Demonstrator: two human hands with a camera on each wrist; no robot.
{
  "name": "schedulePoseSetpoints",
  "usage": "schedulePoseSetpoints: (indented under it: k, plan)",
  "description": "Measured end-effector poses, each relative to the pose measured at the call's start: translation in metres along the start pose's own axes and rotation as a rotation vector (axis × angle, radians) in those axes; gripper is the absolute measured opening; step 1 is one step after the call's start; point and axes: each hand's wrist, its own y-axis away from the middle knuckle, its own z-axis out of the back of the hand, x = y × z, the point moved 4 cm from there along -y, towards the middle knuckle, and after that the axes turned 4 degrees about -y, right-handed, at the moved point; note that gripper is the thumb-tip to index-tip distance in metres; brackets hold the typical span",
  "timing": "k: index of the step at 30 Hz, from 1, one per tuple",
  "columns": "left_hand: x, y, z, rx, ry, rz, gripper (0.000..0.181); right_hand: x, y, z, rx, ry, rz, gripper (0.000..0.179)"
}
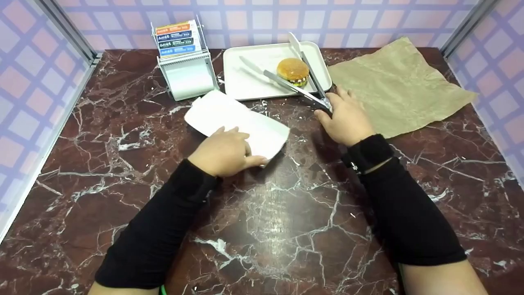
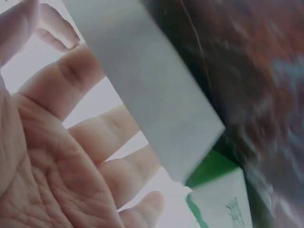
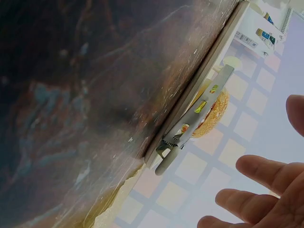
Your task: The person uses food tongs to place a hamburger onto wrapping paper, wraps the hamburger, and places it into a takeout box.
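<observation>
On the cream tray (image 1: 249, 88) sits a burger (image 1: 292, 70) with a sesame bun. A pair of metal tongs (image 1: 313, 78) rests on the tray, its arms spread either side of the burger and its joined end over the front rim. My right hand (image 1: 350, 116) is beside that end, fingers apart; the right wrist view shows a gap between fingertips (image 3: 259, 166) and tongs (image 3: 197, 111). An unfolded white paper box (image 1: 233, 108) lies left of centre. My left hand (image 1: 225, 153) grips its near side, fingers over the inside and thumb at the right corner.
A white rack (image 1: 190, 76) with several small coloured boxes (image 1: 176, 39) stands at the back left. Brown wrapping paper (image 1: 397, 90) is spread at the right, next to the tray. Patterned panels (image 1: 254, 22) close off the table's back and sides.
</observation>
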Motion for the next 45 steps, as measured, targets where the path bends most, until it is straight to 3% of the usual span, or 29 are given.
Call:
schedulePoseSetpoints:
  k: [5, 9, 14, 20, 25, 28, 30, 35, 38, 42, 45]
  plan:
    - [0.017, 0.009, 0.006, 0.021, -0.010, 0.090, 0.085, 0.001, 0.000, 0.000, -0.022, 0.011, 0.015, 0.069]
    - [0.029, 0.017, 0.009, 0.024, -0.012, 0.166, 0.081, 0.000, 0.000, 0.003, -0.044, 0.011, 0.030, 0.065]
    - [0.045, 0.025, 0.009, 0.066, 0.008, 0.266, 0.080, -0.008, -0.001, 0.017, 0.012, -0.054, -0.036, 0.067]
    - [0.062, 0.029, 0.008, 0.132, 0.035, 0.317, 0.082, -0.044, 0.002, 0.045, 0.012, -0.040, -0.117, 0.068]
    - [0.070, 0.031, 0.011, 0.180, 0.043, 0.319, 0.088, -0.084, 0.004, 0.051, 0.070, 0.052, -0.148, 0.078]
    - [0.068, 0.033, 0.017, 0.167, 0.030, 0.313, 0.088, -0.103, 0.006, 0.049, 0.135, 0.115, -0.149, 0.084]
    - [0.064, 0.035, 0.023, 0.122, 0.024, 0.313, 0.085, -0.113, 0.008, 0.047, 0.179, 0.137, -0.153, 0.089]
    - [0.042, 0.038, 0.034, -0.082, 0.059, 0.284, 0.072, -0.122, 0.013, 0.042, 0.242, 0.148, -0.179, 0.098]
    - [0.027, 0.036, 0.035, -0.153, 0.098, 0.220, 0.070, -0.122, 0.015, 0.041, 0.240, 0.156, -0.175, 0.081]
    - [0.012, 0.031, 0.033, -0.157, 0.119, 0.145, 0.069, -0.123, 0.017, 0.041, 0.222, 0.170, -0.161, 0.052]
    - [0.007, 0.027, 0.030, -0.162, 0.112, 0.123, 0.066, -0.124, 0.018, 0.041, 0.198, 0.191, -0.159, 0.048]
